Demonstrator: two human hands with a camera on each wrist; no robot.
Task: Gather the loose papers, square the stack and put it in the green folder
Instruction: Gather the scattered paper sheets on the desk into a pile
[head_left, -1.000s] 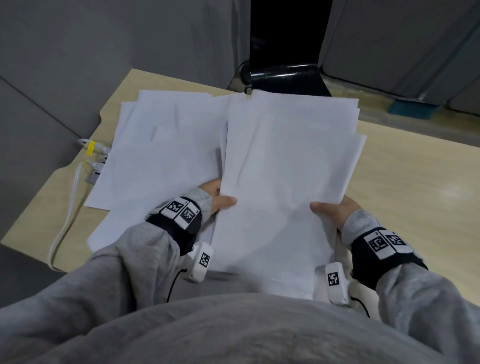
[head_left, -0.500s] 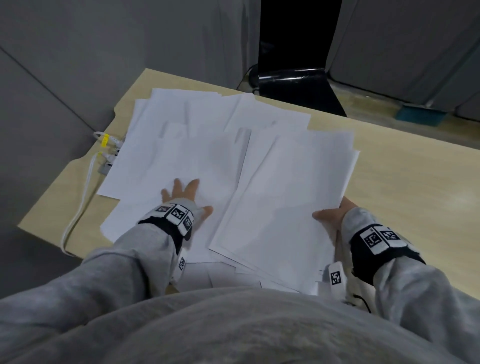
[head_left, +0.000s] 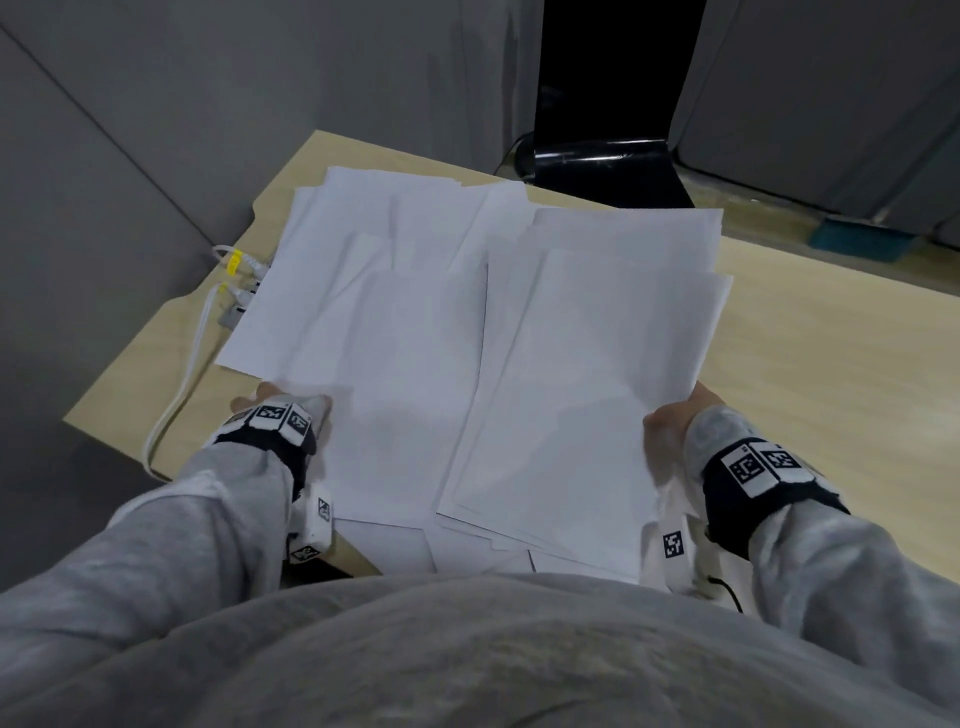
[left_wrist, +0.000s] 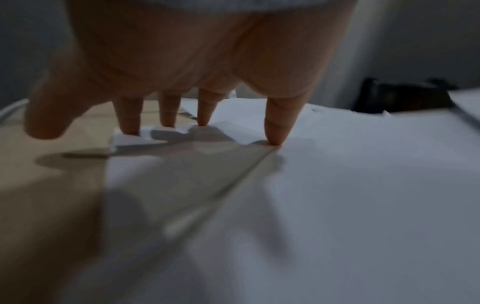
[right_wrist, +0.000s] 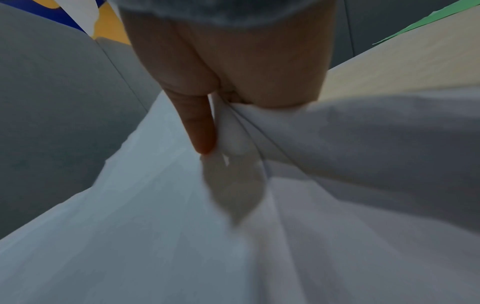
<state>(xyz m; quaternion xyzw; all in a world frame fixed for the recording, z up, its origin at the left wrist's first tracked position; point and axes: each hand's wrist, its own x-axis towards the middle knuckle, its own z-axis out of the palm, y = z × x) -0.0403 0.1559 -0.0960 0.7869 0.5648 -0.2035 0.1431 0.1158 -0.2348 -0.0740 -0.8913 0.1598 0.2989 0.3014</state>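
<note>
Head view: papers (head_left: 587, 374) in right hand (head_left: 670, 421)

Loose papers (head_left: 374, 291) lie on the table (head_left: 810, 364) (left half), cable (head_left: 187, 364) left of them, held stack (head_left: 597, 374) right.

No legible txt, papers (head_left: 395, 332) look blank, wrist tags (head_left: 759, 463) w/ square code patterns only
</note>
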